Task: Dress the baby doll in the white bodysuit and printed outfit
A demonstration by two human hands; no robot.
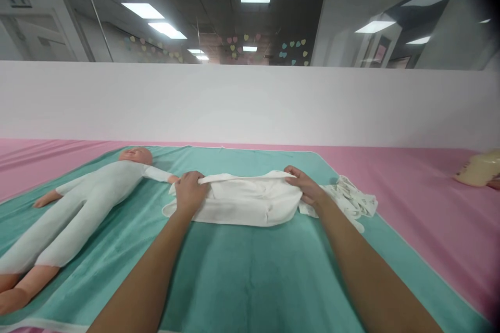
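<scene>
A white baby garment (246, 200) lies partly folded across the green cloth, its far edge lifted a little. My left hand (190, 193) is closed on the garment's left end, and my right hand (307, 187) pinches its upper right corner. A small sleeve-like piece pokes out left of my left hand. Beyond my right wrist lies a crumpled white patterned cloth (349, 200). To the left, a baby doll (97, 187) in a white suit rests on its back, one of its hands close to my left hand.
The green cloth (250, 276) covers a pink surface (422, 203). A low white wall (250, 104) runs along the back, with a mirror or window above it. At the far right edge sits a pale yellow object (478, 168), partly cut off.
</scene>
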